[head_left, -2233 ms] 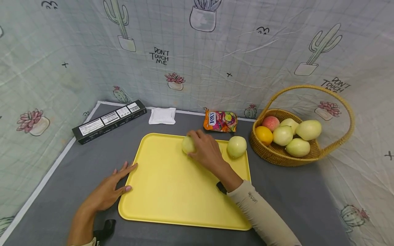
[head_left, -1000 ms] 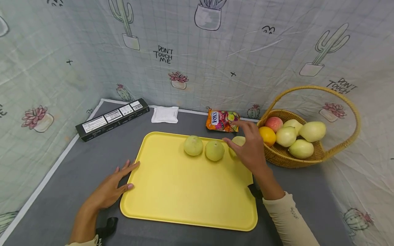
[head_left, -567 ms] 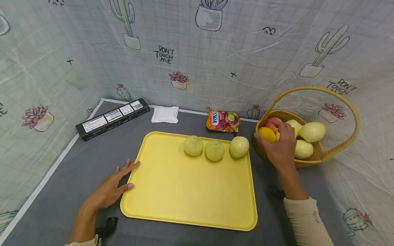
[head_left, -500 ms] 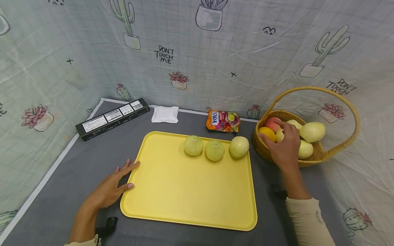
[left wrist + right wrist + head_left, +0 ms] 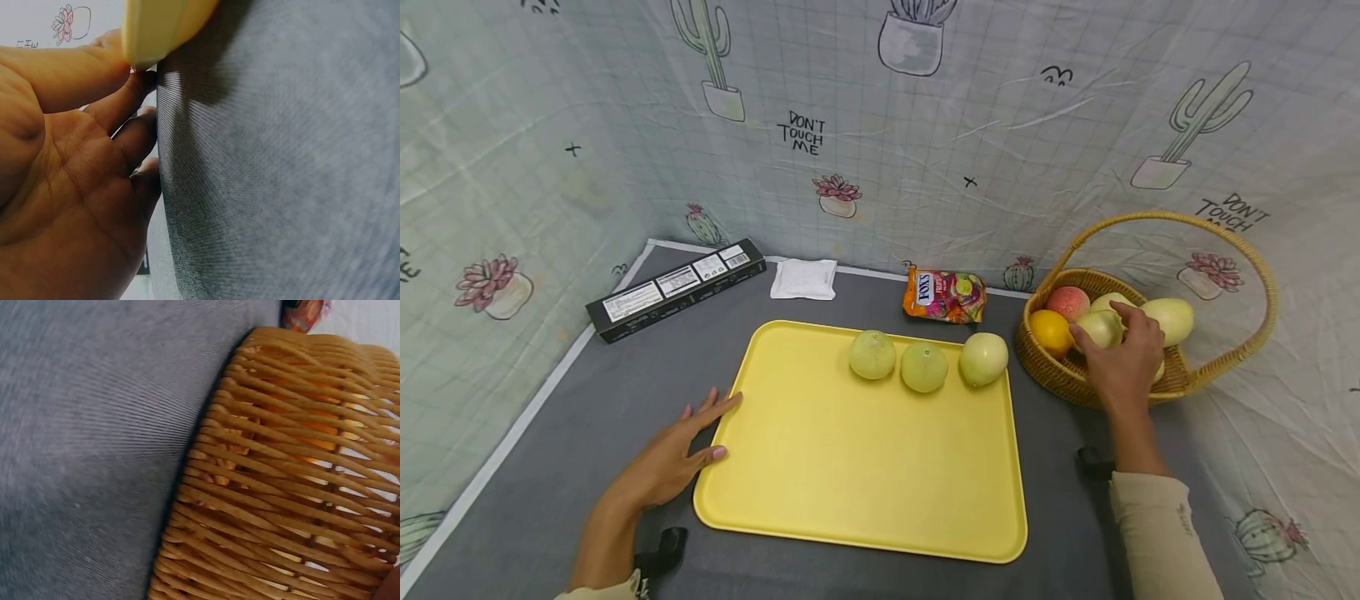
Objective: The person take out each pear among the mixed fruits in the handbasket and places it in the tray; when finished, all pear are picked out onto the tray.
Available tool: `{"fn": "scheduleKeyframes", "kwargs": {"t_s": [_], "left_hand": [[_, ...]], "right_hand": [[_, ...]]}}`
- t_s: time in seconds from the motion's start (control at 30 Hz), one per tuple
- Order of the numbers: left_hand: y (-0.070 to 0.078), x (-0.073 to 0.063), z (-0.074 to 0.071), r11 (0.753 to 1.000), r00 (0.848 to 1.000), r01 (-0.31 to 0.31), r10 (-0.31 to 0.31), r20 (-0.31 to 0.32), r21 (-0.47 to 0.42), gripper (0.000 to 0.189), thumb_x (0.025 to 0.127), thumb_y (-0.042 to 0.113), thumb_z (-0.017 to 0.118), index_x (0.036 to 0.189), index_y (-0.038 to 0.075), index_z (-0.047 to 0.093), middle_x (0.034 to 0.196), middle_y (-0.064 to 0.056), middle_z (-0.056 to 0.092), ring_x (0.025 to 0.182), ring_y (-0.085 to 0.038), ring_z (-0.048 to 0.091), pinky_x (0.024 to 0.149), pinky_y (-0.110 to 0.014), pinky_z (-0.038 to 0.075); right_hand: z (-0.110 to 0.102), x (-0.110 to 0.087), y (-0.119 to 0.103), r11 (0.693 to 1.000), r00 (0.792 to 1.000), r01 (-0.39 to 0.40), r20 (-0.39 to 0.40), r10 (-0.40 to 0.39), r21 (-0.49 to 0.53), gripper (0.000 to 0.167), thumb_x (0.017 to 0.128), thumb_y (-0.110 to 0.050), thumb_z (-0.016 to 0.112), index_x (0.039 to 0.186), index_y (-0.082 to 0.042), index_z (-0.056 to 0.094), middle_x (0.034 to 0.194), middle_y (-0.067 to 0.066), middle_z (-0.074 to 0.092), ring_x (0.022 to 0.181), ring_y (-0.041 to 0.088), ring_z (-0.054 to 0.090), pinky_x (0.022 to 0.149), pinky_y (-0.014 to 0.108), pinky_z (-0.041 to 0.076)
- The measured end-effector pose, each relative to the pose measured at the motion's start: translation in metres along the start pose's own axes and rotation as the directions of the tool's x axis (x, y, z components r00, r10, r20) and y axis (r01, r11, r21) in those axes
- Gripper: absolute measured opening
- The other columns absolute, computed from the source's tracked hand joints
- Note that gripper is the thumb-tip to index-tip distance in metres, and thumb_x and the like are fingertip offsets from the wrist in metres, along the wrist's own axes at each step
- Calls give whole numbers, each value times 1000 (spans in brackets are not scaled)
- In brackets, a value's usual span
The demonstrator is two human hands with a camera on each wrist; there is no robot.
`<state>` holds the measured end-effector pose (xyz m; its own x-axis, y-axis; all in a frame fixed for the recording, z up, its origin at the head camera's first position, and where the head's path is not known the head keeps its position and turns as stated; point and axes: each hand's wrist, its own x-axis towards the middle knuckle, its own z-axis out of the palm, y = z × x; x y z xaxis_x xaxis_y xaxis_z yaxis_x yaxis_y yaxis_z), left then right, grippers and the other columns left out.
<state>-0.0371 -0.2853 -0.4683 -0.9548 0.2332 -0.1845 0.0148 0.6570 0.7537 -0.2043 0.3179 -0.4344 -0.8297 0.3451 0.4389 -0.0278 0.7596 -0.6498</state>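
Observation:
My right hand (image 5: 1123, 354) reaches over the wicker basket (image 5: 1052, 377), thumb and fingers curled round a pale green guava (image 5: 1103, 328). Beside that fruit sit an orange (image 5: 1051, 332), a peach (image 5: 1067, 303) and more pale green fruit (image 5: 1170, 319). My left hand (image 5: 662, 462) lies with fingers spread, touching the left rim of the yellow tray (image 5: 857, 475); the left wrist view shows its palm (image 5: 75, 181) beside the tray edge. Three pale green fruits stand along the tray's far side: two round citrus fruits (image 5: 872, 355) and a smoother fruit (image 5: 983, 359) at right.
Behind the tray lie an orange Fox's candy bag (image 5: 944, 295), a white packet (image 5: 803, 279) and a long black box (image 5: 676, 290). The basket's tall handle (image 5: 1262, 333) arches over its right side. A printed cloth (image 5: 880, 167) hangs round the grey table.
My right hand has let go of a round citrus fruit on the tray, moved right to the basket and closed round the guava there. The left hand has stayed at the tray rim.

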Motion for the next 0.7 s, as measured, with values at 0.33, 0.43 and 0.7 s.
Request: {"fn": "scheduleKeyframes", "kwargs": {"t_s": [0.33,0.43,0.7], "left_hand": [[-1,0,0,1000,1000,-19,19,-8,-8,82,97,17,75,168,24,35,176,-24,18,161,-55,12,125,-80,9],[-1,0,0,1000,1000,-23,23,-8,-10,82,97,17,75,168,23,35,176,-24,18,161,-55,12,125,-80,9],[-1,0,-1,999,1000,-31,31,-4,-10,82,97,17,75,168,22,35,175,-24,18,161,-54,13,125,-79,7]], "right_hand": [[1,2,3,997,997,-76,31,77,-35,71,89,-30,87,150,-9,57,140,29,56,131,47,47,110,63,37],[1,3,4,995,995,-91,45,93,-46,73,89,-29,87,152,-9,56,142,29,55,133,48,46,111,64,37],[-1,7,7,989,984,-129,114,136,-67,76,93,-29,83,158,-10,49,150,28,52,139,49,44,114,66,34]]}}
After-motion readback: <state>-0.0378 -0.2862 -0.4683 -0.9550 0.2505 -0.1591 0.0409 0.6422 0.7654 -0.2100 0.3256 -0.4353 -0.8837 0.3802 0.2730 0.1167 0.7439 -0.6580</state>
